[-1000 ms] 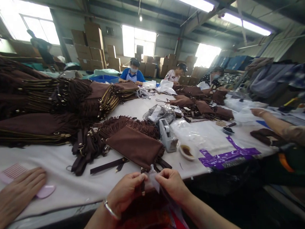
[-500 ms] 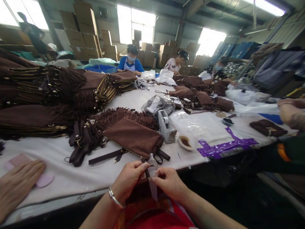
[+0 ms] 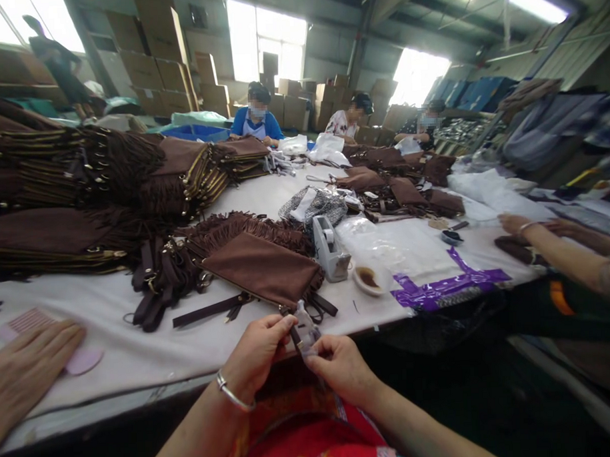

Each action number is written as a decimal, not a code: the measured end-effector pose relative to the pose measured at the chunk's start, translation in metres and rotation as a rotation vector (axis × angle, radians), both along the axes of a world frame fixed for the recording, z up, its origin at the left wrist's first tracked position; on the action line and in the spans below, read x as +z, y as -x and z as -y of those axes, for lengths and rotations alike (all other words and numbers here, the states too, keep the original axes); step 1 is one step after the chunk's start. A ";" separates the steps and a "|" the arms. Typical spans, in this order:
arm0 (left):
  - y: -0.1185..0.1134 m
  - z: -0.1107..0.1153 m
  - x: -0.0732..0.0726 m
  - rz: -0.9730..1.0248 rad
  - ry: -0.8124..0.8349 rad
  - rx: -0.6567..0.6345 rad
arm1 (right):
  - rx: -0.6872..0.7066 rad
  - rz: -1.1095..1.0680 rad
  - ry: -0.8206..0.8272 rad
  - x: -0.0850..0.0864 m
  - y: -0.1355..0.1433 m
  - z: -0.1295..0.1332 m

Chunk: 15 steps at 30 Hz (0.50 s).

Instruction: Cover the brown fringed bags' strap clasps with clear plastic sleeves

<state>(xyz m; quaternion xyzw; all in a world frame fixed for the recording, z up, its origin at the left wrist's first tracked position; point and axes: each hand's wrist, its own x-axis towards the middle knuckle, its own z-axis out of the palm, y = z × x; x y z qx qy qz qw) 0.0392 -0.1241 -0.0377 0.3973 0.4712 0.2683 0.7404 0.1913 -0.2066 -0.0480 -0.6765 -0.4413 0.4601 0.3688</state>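
Observation:
At the table's front edge, a brown pouch [image 3: 266,268] with a zipper lies in front of dark fringe. My left hand [image 3: 262,350] pinches a dark brown strap [image 3: 295,338] with a small metal fitting, just below the pouch's near corner. Beside it my right hand [image 3: 342,367] is closed on a translucent plastic piece [image 3: 307,325] that is wrapped against the strap. Fingertips of both hands nearly meet. A second dark strap [image 3: 208,312] extends left from the pouch.
A grey tape dispenser [image 3: 330,251] and a small dish of brown liquid [image 3: 369,279] stand right of the pouch. Fringed pouches [image 3: 49,231] are stacked left. Another person's hand [image 3: 34,364] rests on a pink comb [image 3: 84,359]. A person's arm [image 3: 560,246] reaches in from the right.
The plastic's lower end, which hung down straight between my hands, is now gathered up at my right fingers. At the right, a person's arm has reached further over the table. The view has shifted slightly.

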 end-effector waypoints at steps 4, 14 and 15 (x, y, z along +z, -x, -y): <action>-0.006 0.003 0.005 0.051 0.028 0.037 | 0.053 0.033 -0.036 -0.002 0.006 -0.001; -0.003 0.008 -0.007 -0.026 -0.061 0.004 | 0.013 -0.248 0.060 0.000 0.001 -0.005; -0.002 0.008 -0.009 -0.033 -0.061 -0.007 | 0.010 -0.262 0.065 -0.002 0.001 -0.006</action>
